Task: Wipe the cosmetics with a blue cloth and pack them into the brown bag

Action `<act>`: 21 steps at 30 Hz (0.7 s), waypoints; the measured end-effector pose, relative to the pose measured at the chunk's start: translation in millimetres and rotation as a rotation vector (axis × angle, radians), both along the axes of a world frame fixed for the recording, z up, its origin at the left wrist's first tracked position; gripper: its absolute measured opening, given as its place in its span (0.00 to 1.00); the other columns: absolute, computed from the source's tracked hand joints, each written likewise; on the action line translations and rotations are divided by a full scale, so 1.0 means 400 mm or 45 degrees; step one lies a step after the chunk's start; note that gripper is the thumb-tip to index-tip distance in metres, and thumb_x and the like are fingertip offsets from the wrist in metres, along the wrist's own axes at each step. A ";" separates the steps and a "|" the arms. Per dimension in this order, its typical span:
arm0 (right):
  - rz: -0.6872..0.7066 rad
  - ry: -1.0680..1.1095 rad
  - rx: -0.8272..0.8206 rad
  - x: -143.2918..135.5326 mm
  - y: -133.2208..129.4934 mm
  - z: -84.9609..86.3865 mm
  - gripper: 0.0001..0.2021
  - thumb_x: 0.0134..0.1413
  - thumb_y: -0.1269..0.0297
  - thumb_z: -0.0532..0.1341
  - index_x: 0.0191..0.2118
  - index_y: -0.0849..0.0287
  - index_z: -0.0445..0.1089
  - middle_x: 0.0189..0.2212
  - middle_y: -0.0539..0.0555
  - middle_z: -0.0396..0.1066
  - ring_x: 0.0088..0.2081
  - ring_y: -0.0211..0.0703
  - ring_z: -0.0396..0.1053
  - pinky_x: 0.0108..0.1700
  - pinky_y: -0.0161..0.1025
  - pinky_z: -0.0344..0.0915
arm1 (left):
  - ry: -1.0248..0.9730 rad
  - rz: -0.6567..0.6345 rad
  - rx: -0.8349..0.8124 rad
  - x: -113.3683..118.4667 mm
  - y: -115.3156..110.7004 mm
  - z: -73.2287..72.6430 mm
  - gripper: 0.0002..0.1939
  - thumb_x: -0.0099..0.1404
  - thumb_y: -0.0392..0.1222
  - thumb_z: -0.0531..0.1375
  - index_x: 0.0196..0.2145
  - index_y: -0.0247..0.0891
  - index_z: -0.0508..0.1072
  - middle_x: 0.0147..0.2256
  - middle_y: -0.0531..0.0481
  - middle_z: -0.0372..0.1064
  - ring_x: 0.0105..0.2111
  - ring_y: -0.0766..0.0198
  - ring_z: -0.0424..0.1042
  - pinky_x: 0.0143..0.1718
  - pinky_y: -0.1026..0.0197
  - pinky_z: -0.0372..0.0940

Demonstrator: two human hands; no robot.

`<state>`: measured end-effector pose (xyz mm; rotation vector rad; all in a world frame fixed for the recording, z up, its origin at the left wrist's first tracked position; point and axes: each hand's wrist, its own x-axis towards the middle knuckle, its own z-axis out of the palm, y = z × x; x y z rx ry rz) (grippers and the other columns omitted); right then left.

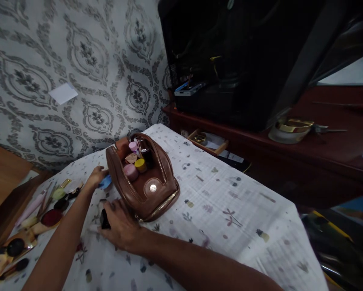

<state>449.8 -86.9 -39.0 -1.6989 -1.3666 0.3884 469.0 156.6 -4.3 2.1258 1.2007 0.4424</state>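
Forearms (199, 260) reach across a cloth-covered table (248, 202), the right hand (121, 226) pinching a black item (104, 219); the left hand (97, 177), fingers loosely extended, meets a blue item (105, 182), its hold unclear. Toward the far corner sits an open brown bag (160, 192).

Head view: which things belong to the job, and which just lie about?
In the work, apparently:
brown bag, small pots inside
black item in right hand
blue item by left hand
probably left-side makeup

Apparently unrelated:
gold-lidded jar
white paper
black screen
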 end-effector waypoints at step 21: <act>-0.082 0.047 0.081 -0.001 0.033 -0.050 0.36 0.54 0.68 0.63 0.66 0.66 0.50 0.59 0.70 0.61 0.61 0.59 0.60 0.62 0.57 0.58 | -0.507 -0.072 -0.143 -0.340 -0.226 0.034 0.33 0.46 0.56 0.71 0.48 0.37 0.75 0.35 0.52 0.72 0.26 0.66 0.67 0.25 0.66 0.62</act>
